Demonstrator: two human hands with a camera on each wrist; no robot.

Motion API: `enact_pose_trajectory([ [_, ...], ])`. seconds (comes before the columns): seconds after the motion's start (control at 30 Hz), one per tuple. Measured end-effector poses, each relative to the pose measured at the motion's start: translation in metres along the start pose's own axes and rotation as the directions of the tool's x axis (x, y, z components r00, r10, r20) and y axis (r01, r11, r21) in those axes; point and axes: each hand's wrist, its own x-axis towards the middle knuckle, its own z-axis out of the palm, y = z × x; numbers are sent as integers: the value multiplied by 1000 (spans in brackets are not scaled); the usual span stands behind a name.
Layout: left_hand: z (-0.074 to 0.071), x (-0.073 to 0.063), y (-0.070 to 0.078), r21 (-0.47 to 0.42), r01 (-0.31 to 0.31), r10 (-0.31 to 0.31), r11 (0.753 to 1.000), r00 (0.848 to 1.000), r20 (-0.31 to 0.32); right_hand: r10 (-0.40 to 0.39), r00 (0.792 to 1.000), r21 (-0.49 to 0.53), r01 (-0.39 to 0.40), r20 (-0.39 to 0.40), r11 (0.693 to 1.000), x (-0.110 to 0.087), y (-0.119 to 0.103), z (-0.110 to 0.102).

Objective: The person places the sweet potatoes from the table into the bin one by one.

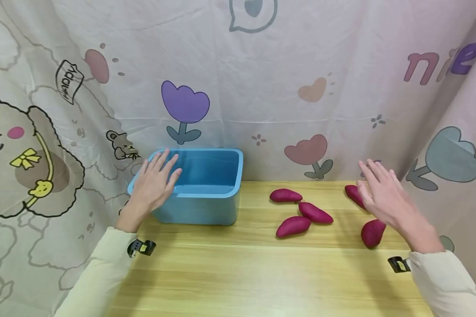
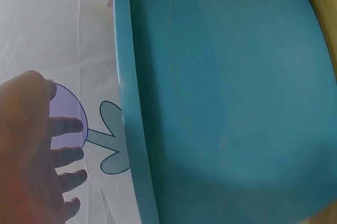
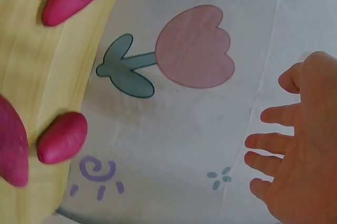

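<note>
A blue rectangular bin (image 1: pixel 198 210) stands at the left of the wooden table, and its visible inside holds nothing. My left hand (image 1: pixel 152 182) hovers over the bin's left side, fingers extended; the left wrist view shows the fingers spread and holding nothing. Several magenta sweet potatoes lie on the right half of the table. Three form a loose group: one behind (image 1: pixel 285 195), one in the middle (image 1: pixel 315 213) and one in front (image 1: pixel 293 226). Above two others, a partly covered sweet potato (image 1: pixel 354 195) and a rounder sweet potato (image 1: pixel 372 233), my right hand (image 1: pixel 388 198) is raised, holding nothing.
A pale curtain (image 1: pixel 246 88) printed with flowers and cartoon figures hangs behind the table and along both sides. Bare wooden tabletop (image 1: pixel 262 277) stretches across the front. Small black devices (image 1: pixel 398 264) are worn at both wrists.
</note>
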Motion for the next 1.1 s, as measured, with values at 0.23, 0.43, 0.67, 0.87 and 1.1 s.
enact_pose_trajectory([
  [0.23,13,-7,11,-37,0,-3,999,997,-78,16,997,75,-11,-70,997,-10,-9,16],
  [0.43,25,-10,18,-82,4,-16,997,990,-139,48,993,144,-32,-109,989,-15,-22,32],
  [0.67,41,-14,29,-163,-27,-24,986,953,-303,86,978,262,-34,-192,965,-13,-34,43],
  [0.87,54,-19,43,-207,-48,-39,977,917,-396,146,970,339,-74,-192,938,-15,-40,48],
  [1.1,69,-22,44,-217,-54,-53,975,887,-458,152,969,379,-69,-194,923,-19,-44,63],
])
